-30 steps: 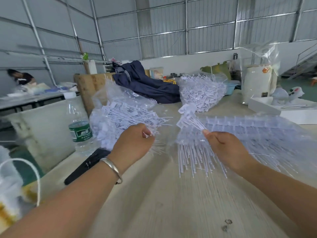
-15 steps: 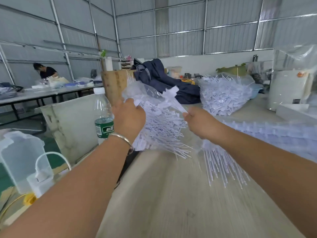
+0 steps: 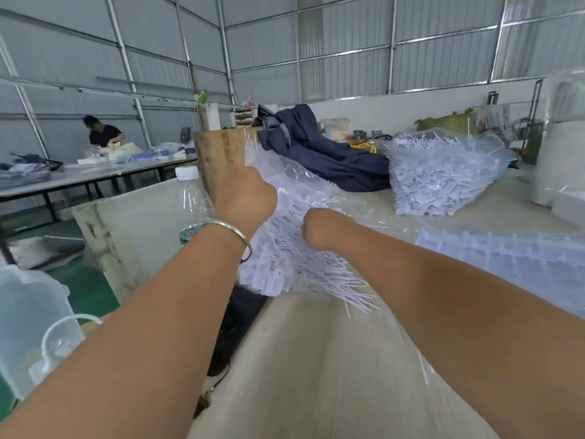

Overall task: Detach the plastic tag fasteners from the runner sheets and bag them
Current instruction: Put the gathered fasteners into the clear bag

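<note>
Bag (image 3: 304, 198) sits left on the table (image 3: 316, 359), second bag (image 3: 443, 179) right, bottle (image 3: 190, 201) further left, jacket (image 3: 319, 153) behind.

Grey corrugated metal walls (image 3: 348, 36) rise on all sides, braced by pale steel posts and cross-rails (image 3: 126, 58), and soft daylight comes through the paler panels high up. A low white-painted wall (image 3: 395, 106) runs along the far side. The floor (image 3: 85, 289) is painted green. To the left stands a long pale-topped work table on dark legs (image 3: 95, 177), strewn with cloth and small goods, where a person in a black top (image 3: 103, 133) bends over. Nearer lies a wide pale wooden tabletop (image 3: 316, 359); a worn upright wooden board (image 3: 220, 156) stands at its far left edge.
</note>
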Demonstrator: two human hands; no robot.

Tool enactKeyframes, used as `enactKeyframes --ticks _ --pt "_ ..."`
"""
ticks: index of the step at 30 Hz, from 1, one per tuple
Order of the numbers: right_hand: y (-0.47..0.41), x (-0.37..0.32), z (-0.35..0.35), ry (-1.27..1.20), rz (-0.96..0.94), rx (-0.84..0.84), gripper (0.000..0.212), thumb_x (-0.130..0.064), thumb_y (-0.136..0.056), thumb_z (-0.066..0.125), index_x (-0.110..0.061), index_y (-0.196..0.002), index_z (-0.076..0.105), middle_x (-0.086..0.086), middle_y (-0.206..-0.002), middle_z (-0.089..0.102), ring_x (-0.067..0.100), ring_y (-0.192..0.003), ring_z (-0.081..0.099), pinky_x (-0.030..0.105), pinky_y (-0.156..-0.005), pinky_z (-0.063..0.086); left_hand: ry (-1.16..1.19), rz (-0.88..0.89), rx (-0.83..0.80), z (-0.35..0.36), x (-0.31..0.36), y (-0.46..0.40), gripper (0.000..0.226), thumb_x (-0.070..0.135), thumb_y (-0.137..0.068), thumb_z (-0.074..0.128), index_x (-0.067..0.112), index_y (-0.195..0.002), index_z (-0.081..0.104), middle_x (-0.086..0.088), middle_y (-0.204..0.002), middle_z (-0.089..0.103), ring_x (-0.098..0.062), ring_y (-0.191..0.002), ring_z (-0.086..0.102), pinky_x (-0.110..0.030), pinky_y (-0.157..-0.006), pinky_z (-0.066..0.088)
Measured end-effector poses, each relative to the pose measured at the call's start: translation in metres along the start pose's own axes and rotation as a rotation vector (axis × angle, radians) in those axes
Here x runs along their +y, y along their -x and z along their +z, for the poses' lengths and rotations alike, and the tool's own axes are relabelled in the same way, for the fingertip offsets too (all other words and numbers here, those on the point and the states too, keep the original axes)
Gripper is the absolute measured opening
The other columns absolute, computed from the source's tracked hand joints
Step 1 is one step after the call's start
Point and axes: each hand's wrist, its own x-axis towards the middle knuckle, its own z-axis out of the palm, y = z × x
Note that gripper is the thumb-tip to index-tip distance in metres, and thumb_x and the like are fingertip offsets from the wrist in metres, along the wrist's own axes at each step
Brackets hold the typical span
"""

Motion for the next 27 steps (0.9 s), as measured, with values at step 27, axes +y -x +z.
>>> enactKeyframes --ticks 27 --pt "-0.016 0.143 -0.032 0.121 0.304 0.216 0.042 -0.040 -0.080 0.075 -0.012 -0.108 0.059 0.008 -0.094 0.060 0.024 -0.087 0.061 0.030 -0.071 0.048 0.193 0.853 -0.239 0.099 0.045 0.044 0.014 0.014 -0.101 0.044 0.011 -0.087 0.045 -0.008 -0.084 0.060 -0.027 -0.078 0.056 -0.033 -0.065 0.038"
